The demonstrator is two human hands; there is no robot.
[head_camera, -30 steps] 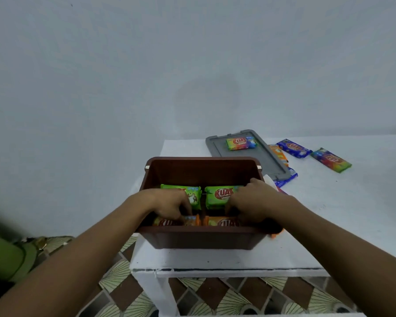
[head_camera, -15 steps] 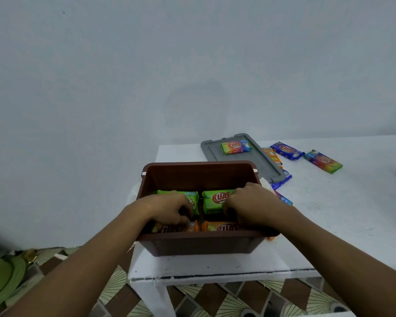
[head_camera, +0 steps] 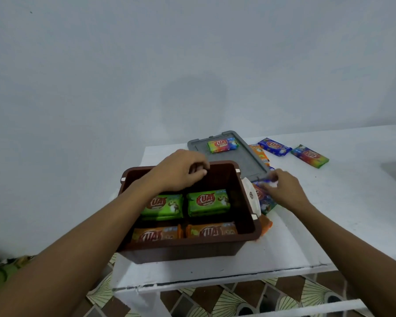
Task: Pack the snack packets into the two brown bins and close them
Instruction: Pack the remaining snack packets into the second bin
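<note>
One brown bin [head_camera: 181,250] stands at the table's near left corner. Inside lie two green packets [head_camera: 207,202] at the back and two orange packets [head_camera: 212,231] at the front. My left hand [head_camera: 181,171] hovers over the bin's far rim with fingers loosely curled, holding nothing. My right hand [head_camera: 284,189] is just right of the bin, fingertips pinching a blue packet [head_camera: 264,199] that lies against the bin's white handle [head_camera: 252,197]. A grey lid [head_camera: 249,162] lies behind the bin with a rainbow packet [head_camera: 223,145] on it.
Loose packets lie on the white table [head_camera: 329,225]: an orange one [head_camera: 260,154] beside the lid, a blue one [head_camera: 274,146], a rainbow one [head_camera: 310,156], and an orange one [head_camera: 266,225] sticking out by the bin's right side. Patterned floor tiles show below the table edge.
Both hands have come up out of the bin. The left hand rose to the far rim; the right hand moved right onto the blue packet beside the bin.
</note>
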